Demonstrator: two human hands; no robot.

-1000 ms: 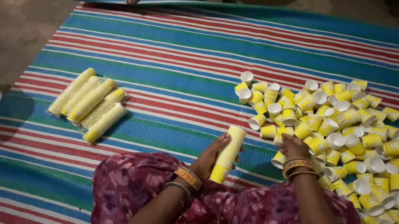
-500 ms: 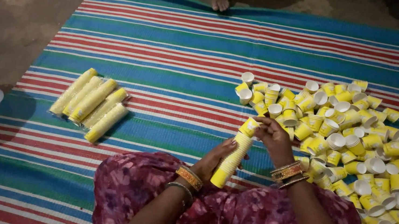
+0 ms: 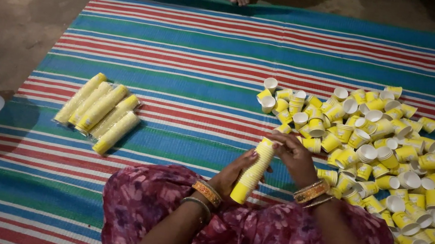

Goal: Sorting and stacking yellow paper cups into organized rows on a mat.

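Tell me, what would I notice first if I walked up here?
A big heap of loose yellow paper cups covers the right side of the striped mat. In the middle, the left hand and right hand hold a tall cup stack. Five finished stacks lie side by side on the left.

Loose cups (image 3: 394,165) lie heaped on the mat (image 3: 194,52) at right. Five stacks (image 3: 99,112) lie side by side at left. A held stack (image 3: 254,171) stands between them.
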